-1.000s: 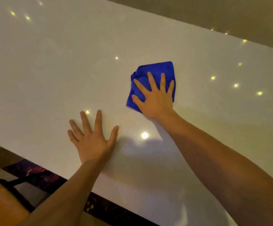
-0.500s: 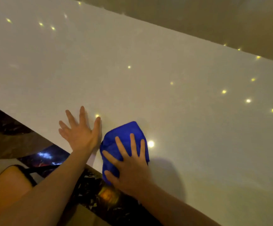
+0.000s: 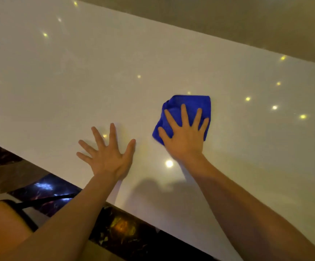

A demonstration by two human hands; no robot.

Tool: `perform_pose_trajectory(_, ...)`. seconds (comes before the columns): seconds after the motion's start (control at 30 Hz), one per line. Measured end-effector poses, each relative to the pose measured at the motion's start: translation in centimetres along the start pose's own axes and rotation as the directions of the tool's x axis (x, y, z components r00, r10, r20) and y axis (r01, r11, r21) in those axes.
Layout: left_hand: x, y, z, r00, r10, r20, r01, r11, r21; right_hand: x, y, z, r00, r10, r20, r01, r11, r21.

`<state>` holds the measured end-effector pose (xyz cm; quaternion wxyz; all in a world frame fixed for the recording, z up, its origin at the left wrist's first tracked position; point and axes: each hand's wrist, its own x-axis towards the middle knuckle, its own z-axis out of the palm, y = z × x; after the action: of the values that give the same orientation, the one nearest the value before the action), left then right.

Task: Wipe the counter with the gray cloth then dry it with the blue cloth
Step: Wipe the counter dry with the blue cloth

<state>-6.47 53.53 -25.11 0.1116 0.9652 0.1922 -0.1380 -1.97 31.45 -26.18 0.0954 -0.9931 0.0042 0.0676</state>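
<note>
Going left to right with the blue cloth (image 3: 188, 108) as the anchor. Way off to its lower left, below the counter's near edge, there's an orange-brown padded seat (image 3: 0, 223) with a dark frame, and next to it a dark marbled panel (image 3: 119, 230) with bluish and amber glints running under the white counter (image 3: 58, 81).

The near edge of the counter cuts diagonally from the left side down toward the bottom right, so the cloth sits a fair way in from it. The far edge runs along the top, well beyond the cloth, with a beige surface behind it.

The left hand (image 3: 107, 157) is just left of the cloth and apart from it, lying flat on the counter, fingers spread wide, gripping nothing.

The right hand (image 3: 185, 136) is pressed palm-down on top of the folded blue cloth, fingers splayed, not curled around it, so it's pinning the cloth to the surface rather than clutching it. The cloth's far corners stick out past the fingertips.

Left and beyond the cloth is a big stretch of bare glossy counter, and more to its right too, dotted only with reflected ceiling lights. There's a dark blurry something at the far right frame edge; can't tell what it is.
</note>
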Motion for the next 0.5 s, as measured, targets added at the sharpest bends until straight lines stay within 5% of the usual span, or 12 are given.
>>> perform_pose_trajectory(0.17,-0.4,4.3,0.4,0.998,0.064,0.021,-0.064,0.998,-0.001,-21.8,0.2,3.0,0.963,-0.244,0.110,0.242,0.970,0.037)
perform_pose_trajectory(0.27,-1.6,7.0,1.4,0.993,0.112,0.026,-0.112,0.993,0.019,-19.6,7.0,1.9,0.951,-0.294,0.099,0.293,0.956,0.020)
perform_pose_trajectory(0.37,-2.2,8.4,2.7,0.988,0.149,0.036,-0.150,0.988,0.039,-9.6,14.9,-1.3,1.000,0.024,0.007,-0.023,0.999,-0.049)
perform_pose_trajectory(0.5,-2.7,9.0,3.6,0.983,0.180,0.030,-0.181,0.982,0.052,1.7,17.9,-4.4,0.921,0.390,0.000,-0.390,0.921,0.002)
